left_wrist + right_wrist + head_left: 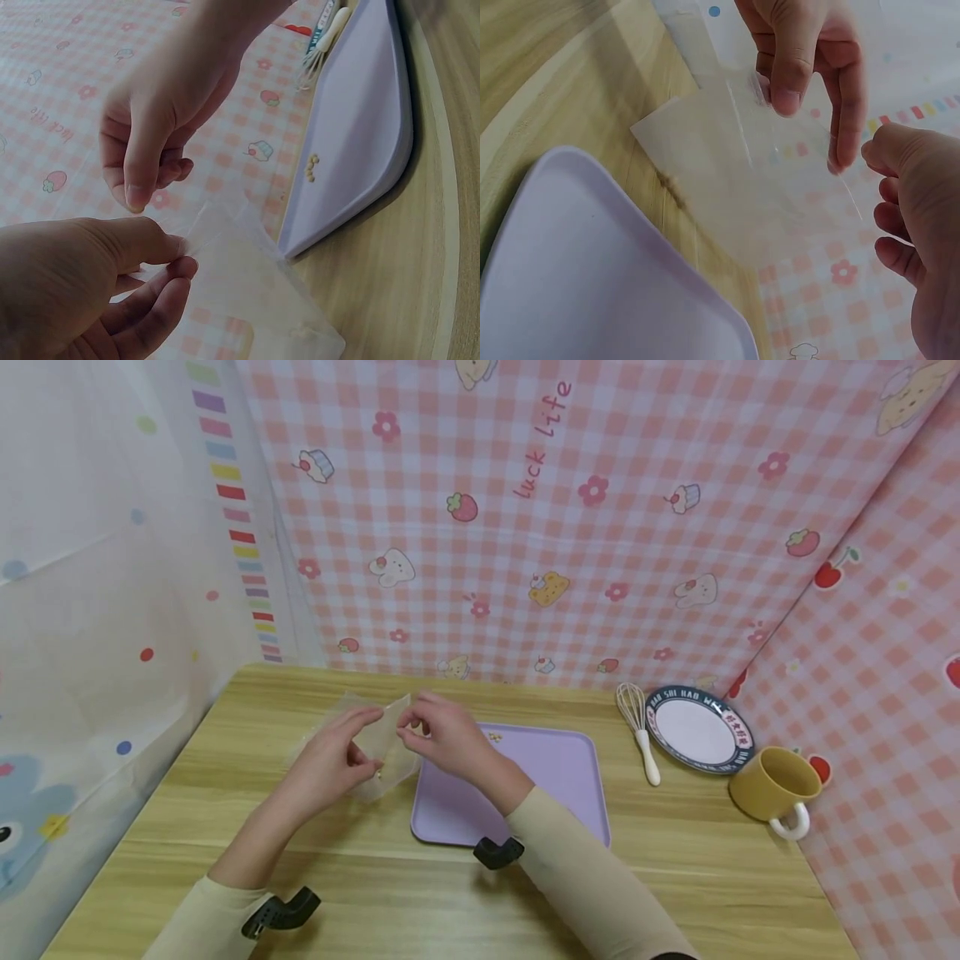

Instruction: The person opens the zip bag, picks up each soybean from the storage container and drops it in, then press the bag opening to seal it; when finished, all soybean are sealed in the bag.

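Observation:
My left hand (333,760) pinches a clear plastic bag (392,727) between thumb and fingers, holding it up over the table just left of a lilac tray (536,789). Small yellowish bits (304,330) show at the bag's lower corner in the left wrist view. Beside the bag's upper edge is my right hand (450,735), its fingers curled and thumb drawn to the fingertips. No object shows between them; a tiny one could be hidden. A few similar yellow bits (311,168) lie on the tray near its far left corner.
Right of the tray lies a whisk (640,735) with a white handle. Behind it a dark-rimmed plate (738,752) stands near the right wall, and a yellow mug (768,789) with a white handle sits at the table's right edge. Checked cloth (525,543) hangs behind the wooden table (405,893).

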Demonstrator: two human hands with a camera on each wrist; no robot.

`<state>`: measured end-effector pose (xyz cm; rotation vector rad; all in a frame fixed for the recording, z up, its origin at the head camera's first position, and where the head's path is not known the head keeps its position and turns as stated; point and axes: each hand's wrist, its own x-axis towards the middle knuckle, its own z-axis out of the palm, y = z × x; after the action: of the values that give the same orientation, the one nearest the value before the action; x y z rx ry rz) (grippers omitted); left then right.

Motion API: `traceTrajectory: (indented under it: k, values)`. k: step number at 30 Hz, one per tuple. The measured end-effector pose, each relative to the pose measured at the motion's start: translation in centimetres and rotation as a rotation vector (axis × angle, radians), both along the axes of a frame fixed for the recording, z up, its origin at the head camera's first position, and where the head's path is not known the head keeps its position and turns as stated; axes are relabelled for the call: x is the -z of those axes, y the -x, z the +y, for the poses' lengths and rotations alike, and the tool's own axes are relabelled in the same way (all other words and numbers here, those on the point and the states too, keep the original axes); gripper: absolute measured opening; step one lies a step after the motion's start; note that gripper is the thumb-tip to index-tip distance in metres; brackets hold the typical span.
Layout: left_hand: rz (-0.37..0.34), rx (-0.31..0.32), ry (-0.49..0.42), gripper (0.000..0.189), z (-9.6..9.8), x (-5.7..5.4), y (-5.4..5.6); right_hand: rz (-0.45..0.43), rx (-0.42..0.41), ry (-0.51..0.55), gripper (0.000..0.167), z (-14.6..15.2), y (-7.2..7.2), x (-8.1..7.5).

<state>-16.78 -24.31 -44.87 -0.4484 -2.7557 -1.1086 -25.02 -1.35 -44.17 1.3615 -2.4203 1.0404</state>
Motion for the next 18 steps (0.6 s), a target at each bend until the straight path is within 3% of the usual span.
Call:
traceTrajectory:
  k: [6,18]
  values:
    - [0.008,0.002,0.001,0.072,-0.06,-0.16,-0.02,0.009,0.036,-0.041,0.005,-0.52,0.16,-0.08]
    - [-0.011,-0.009,-0.004,0.074,-0.10,-0.13,-0.12,0.030,0.062,-0.024,0.008,-1.05,0.60,0.13]
